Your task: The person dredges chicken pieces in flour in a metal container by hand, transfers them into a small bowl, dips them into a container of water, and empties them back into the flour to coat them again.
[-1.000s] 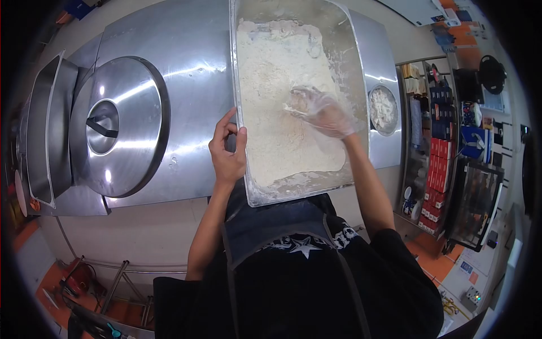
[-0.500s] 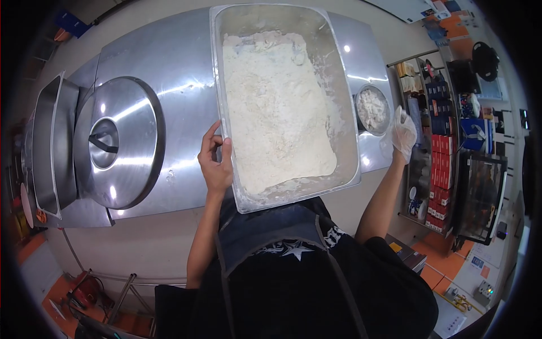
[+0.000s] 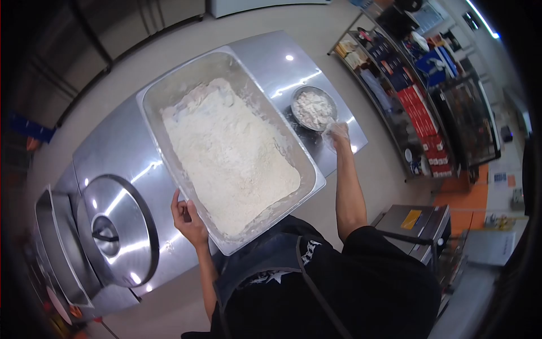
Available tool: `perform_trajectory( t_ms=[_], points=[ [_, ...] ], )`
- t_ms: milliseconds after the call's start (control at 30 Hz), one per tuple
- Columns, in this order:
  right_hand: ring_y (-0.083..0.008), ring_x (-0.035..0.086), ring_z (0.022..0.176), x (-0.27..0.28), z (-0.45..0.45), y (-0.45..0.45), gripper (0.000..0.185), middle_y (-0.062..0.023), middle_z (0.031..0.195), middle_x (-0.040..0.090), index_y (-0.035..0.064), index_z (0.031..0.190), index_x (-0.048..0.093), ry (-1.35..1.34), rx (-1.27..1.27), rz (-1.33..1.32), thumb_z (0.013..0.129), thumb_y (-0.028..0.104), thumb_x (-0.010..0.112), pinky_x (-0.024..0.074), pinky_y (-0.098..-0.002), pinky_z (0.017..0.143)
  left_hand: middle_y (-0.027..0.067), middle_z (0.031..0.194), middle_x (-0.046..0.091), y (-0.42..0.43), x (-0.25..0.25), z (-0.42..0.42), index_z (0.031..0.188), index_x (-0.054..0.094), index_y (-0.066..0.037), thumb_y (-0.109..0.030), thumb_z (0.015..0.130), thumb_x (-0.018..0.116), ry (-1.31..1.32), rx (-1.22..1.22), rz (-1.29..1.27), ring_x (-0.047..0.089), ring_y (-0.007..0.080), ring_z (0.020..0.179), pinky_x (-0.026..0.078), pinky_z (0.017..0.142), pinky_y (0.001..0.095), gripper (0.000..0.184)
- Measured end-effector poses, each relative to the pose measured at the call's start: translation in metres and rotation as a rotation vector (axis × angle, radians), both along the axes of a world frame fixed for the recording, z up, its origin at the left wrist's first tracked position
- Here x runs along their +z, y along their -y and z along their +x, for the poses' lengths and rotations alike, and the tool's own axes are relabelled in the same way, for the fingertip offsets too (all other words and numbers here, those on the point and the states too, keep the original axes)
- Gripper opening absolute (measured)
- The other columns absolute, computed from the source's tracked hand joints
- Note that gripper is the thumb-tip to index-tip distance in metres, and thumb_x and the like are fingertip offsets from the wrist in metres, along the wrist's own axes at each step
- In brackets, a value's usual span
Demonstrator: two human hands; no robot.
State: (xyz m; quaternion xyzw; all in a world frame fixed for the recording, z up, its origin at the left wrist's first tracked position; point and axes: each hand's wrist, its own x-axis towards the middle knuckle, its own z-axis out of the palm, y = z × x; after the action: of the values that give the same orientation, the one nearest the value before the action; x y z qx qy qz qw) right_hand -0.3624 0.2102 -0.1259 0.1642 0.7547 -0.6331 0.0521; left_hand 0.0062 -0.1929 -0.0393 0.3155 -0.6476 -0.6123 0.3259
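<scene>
**Left hand (image 3: 192,223) beside the flour pan (image 3: 195,73), right hand (image 3: 340,135) at the bowl (image 3: 294,113)**

The flour pan, a deep rectangular metal one, lies askew on the steel table (image 3: 265,52), its near end jutting a little past the edge. Pale flour (image 3: 231,152) covers most of its floor, heaped unevenly, with the far end partly bare. The bare left hand is at the pan's outer left side near the close corner; its grip is loosely parted, fingers half bent and thumb apart from them, right by the rim.

The right hand, in a clear glove (image 3: 328,135), is well apart from the flour, past the pan's right side. It is at the near right edge of the round bowl, which holds white, floury lumps (image 3: 314,107). Blur hides its fingertips, so whether that grip has closed on the bowl's rim cannot be told. A round lid (image 3: 130,237) lies left of the pan.
</scene>
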Motion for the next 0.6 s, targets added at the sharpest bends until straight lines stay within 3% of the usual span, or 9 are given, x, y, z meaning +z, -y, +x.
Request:
perform_trajectory(
  t_ms=[100,133,367,400,500,567,600],
  points=[
    [-0.0218,0.066,0.074,0.021,0.032,0.022,0.014,-0.0117,0.086,0.067,-0.0045,0.096,0.064,-0.202,-0.188,0.464,0.083,0.002,0.065,0.0535,-0.0350,0.064,-0.0036,0.076,0.046,0.001,-0.003,0.000,0.141,0.050,0.003,-0.002,0.098,0.056,0.001,0.004,-0.047,0.043,0.0056,0.070,0.037,0.068,0.0203,0.044],
    [-0.0187,0.064,0.077,0.068,0.065,0.043,0.021,-0.0102,0.089,0.066,-0.0023,0.107,0.059,-0.256,-0.184,0.426,0.087,0.002,0.063,0.0530,-0.0332,0.067,-0.0035,0.076,0.046,0.000,-0.001,0.000,0.141,0.050,0.003,-0.003,0.098,0.056,0.014,0.009,-0.066,0.043,0.0057,0.070,0.037,0.068,0.0203,0.044],
    [-0.0148,0.062,0.077,0.071,0.135,-0.005,0.029,-0.0077,0.095,0.065,0.0022,0.120,0.055,-0.256,-0.403,-0.102,0.091,0.000,0.062,0.0515,-0.0296,0.065,-0.0019,0.079,0.049,0.005,-0.005,0.005,0.141,0.050,0.002,-0.006,0.100,0.056,0.034,-0.042,-0.146,0.047,0.0079,0.076,0.039,0.073,0.0226,0.042],
    [-0.0158,0.065,0.079,0.070,0.155,-0.023,0.029,-0.0100,0.101,0.066,0.0035,0.123,0.056,-0.314,-0.324,-0.358,0.094,0.006,0.062,0.0556,-0.0308,0.065,-0.0018,0.080,0.049,0.004,-0.004,0.004,0.141,0.049,0.002,-0.006,0.101,0.056,0.034,-0.046,-0.167,0.046,0.0081,0.077,0.039,0.073,0.0228,0.042],
    [-0.0163,0.067,0.088,0.103,0.217,-0.055,0.029,-0.0101,0.108,0.064,0.0044,0.123,0.054,-0.209,-0.402,-0.450,0.098,0.014,0.064,0.0612,-0.0351,0.063,-0.0019,0.083,0.048,0.001,0.011,0.008,0.143,0.049,0.000,-0.008,0.103,0.053,0.119,-0.086,-0.180,0.044,0.0088,0.079,0.039,0.075,0.0242,0.040],
    [-0.0168,0.068,0.083,0.088,0.253,-0.086,0.028,-0.0094,0.109,0.064,0.0062,0.121,0.054,-0.236,-0.518,-0.384,0.097,0.013,0.065,0.0617,-0.0343,0.061,-0.0029,0.083,0.046,-0.002,0.019,0.010,0.143,0.048,0.000,-0.010,0.104,0.053,0.176,-0.096,-0.148,0.042,0.0083,0.078,0.038,0.075,0.0244,0.040],
    [-0.0168,0.068,0.083,0.076,0.271,-0.098,0.028,-0.0093,0.108,0.064,0.0065,0.122,0.053,-0.269,-0.570,-0.354,0.097,0.013,0.066,0.0617,-0.0344,0.061,0.0054,0.097,0.057,-0.003,0.021,0.010,0.146,0.044,0.000,-0.015,0.107,0.046,0.250,-0.113,-0.130,0.051,0.0146,0.090,0.042,0.084,0.0284,0.041]
  ],
)
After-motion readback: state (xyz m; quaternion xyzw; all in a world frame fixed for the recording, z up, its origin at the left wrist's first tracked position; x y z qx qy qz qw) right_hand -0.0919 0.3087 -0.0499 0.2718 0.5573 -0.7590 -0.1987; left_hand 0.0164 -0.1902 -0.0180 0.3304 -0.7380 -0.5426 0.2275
